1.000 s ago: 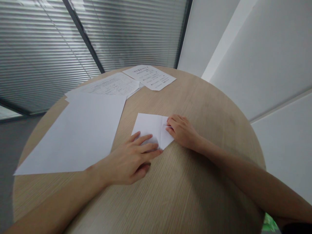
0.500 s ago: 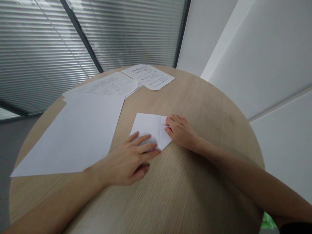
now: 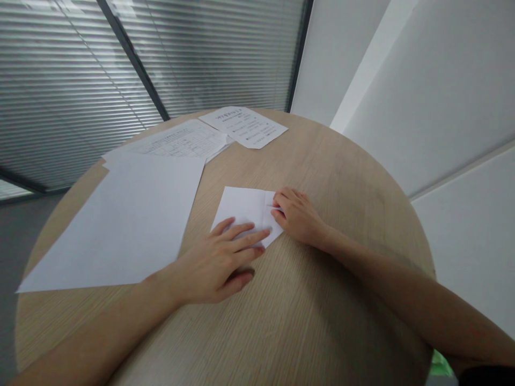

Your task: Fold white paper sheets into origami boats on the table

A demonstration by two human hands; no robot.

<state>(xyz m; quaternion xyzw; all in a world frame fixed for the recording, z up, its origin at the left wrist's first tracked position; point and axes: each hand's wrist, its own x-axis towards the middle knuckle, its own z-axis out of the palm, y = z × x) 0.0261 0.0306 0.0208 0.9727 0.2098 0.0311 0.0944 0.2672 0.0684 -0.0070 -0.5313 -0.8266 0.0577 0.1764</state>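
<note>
A small folded sheet of white paper [image 3: 243, 203] lies on the round wooden table, with a crease running across it towards its right end. My left hand [image 3: 221, 262] rests on its near edge, fingers spread and stretched out over the paper. At the right end, my right hand [image 3: 295, 214] has its fingers curled together, pinching the paper's edge by a small fold. The tips of the right fingers partly cover that end of the sheet.
A large blank white sheet [image 3: 120, 225] lies to the left on the wooden table [image 3: 341, 177]. Behind it are printed sheets [image 3: 181, 139] and another printed page [image 3: 245, 127] near the far edge. Window blinds [image 3: 221, 53] and a white wall [image 3: 442, 80] stand beyond.
My left hand has slid slightly to the right and up over the folded paper. The right hand keeps its pinch at almost the same place.
</note>
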